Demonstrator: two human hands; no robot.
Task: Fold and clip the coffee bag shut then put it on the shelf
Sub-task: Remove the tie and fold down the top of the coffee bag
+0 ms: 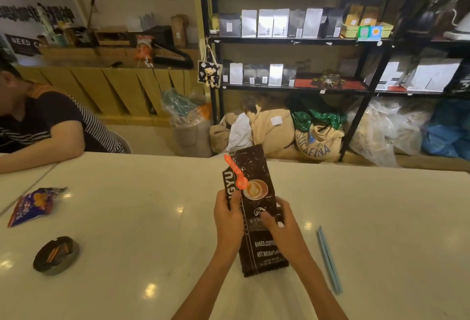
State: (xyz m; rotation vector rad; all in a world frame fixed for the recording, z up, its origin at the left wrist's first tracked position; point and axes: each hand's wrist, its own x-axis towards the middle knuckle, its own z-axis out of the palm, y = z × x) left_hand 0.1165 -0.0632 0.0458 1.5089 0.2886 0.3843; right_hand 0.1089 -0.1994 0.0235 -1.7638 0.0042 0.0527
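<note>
A tall dark brown coffee bag (256, 172) with a latte picture stands upright on the white table (142, 218), its base near me. My left hand (227, 218) grips its left side, and my right hand (278, 220) grips its right side with the thumb across the front. An orange clip (236, 173) hangs slanted on the bag's upper left edge. The bag's top reaches above the far table edge. Black metal shelves (292, 39) with rows of silver and dark bags stand beyond the table.
A light blue clip stick (329, 260) lies on the table to the right. A round black ashtray (56, 254) and a blue snack packet (34, 205) lie at left. A seated person (48, 121) leans on the far left edge. Sacks (315, 139) crowd the floor under the shelves.
</note>
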